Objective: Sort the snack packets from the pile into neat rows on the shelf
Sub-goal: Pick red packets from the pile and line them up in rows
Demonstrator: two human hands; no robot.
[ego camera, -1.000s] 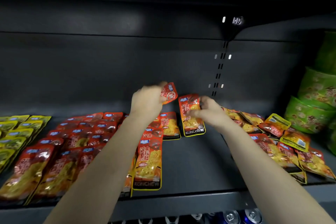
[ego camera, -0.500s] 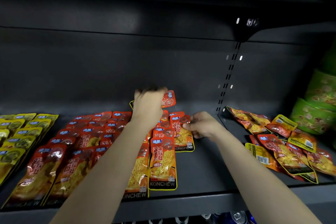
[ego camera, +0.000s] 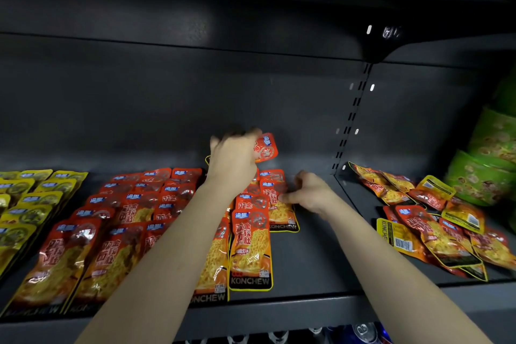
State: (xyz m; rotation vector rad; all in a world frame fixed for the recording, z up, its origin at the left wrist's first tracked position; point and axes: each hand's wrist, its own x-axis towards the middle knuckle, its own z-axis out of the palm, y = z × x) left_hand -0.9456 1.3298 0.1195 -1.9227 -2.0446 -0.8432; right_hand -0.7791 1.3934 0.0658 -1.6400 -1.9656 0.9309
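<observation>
On the dark grey shelf (ego camera: 312, 265) lie rows of orange snack packets (ego camera: 134, 221). My left hand (ego camera: 233, 161) is raised near the back of the shelf and grips an orange packet (ego camera: 266, 148) by its top, tilted above the rows. My right hand (ego camera: 310, 193) rests on the shelf with its fingertips on the right edge of a flat orange packet (ego camera: 279, 212) in the rightmost row. A loose pile of orange and yellow packets (ego camera: 430, 221) lies at the right of the shelf.
Rows of yellow-green packets (ego camera: 25, 204) fill the far left. Green bowls (ego camera: 485, 176) stack at the far right. A slotted upright (ego camera: 351, 117) divides the back wall. Cans (ego camera: 363, 334) show below the shelf's front lip (ego camera: 279, 313).
My right hand has set its packet down flat in the rightmost row and now touches its edge. My left hand has lifted its packet slightly toward the back.
</observation>
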